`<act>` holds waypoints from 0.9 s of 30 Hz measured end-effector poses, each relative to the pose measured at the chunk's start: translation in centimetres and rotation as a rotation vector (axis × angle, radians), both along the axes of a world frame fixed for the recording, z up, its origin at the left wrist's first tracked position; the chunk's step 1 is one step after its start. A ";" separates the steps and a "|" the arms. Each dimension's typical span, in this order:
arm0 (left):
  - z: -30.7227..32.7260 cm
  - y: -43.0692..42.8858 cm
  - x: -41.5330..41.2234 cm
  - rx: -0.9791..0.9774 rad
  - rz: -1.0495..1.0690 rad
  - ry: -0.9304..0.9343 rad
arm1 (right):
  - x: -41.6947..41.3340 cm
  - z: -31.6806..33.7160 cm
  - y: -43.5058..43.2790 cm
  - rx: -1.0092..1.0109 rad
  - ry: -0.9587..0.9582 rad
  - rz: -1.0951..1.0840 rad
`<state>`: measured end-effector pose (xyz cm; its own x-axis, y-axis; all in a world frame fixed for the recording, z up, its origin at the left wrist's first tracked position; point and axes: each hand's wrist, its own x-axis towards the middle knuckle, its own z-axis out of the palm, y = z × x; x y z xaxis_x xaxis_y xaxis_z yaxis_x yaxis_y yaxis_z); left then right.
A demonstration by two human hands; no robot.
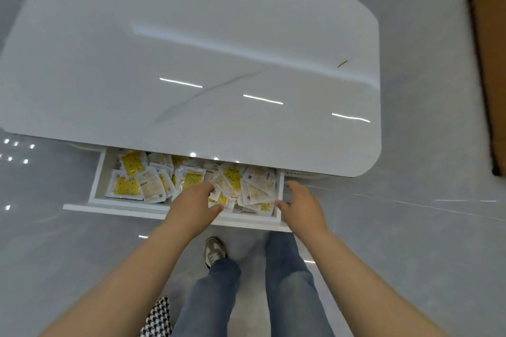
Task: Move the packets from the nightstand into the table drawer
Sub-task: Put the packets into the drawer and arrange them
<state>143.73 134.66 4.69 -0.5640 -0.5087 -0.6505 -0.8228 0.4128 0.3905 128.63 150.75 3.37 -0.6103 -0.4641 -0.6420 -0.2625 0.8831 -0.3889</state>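
Reaching into drawer [96,179], left hand [191,204] spread open over heaped packets [153,183], right hand [299,206] at its edge, grip unclear; risking spill from overfilling.

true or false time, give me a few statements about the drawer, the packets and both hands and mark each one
1. The white table drawer is pulled open. True.
2. The white-and-yellow packets lie on the glossy white tabletop. False: they fill the drawer, and the tabletop holds no packets.
3. The left hand reaches over the packets inside the drawer. True.
4. The right hand is at the drawer's left end. False: it is at the drawer's right end.
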 end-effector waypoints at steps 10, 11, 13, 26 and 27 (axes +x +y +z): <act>18.8 5.6 -5.6 -0.132 -0.263 0.160 | -2.2 19.4 7.8 -0.133 0.221 0.032; 20.1 6.6 -6.5 -0.142 -0.296 0.172 | -2.9 20.9 8.9 -0.140 0.248 0.021; 22.6 8.7 -8.5 -0.167 -0.354 0.204 | -4.5 23.6 11.6 -0.155 0.298 -0.002; 35.1 25.5 -27.5 -0.300 -0.563 0.583 | -18.3 38.5 32.1 -0.311 0.698 -0.184; 35.8 26.7 -28.8 -0.298 -0.572 0.611 | -19.1 39.3 33.5 -0.320 0.717 -0.209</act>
<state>114.89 161.34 40.47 -0.9891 -0.1422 -0.0380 -0.1418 0.8514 0.5050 109.57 184.23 42.63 -0.9170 -0.3903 0.0827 -0.3860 0.8156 -0.4309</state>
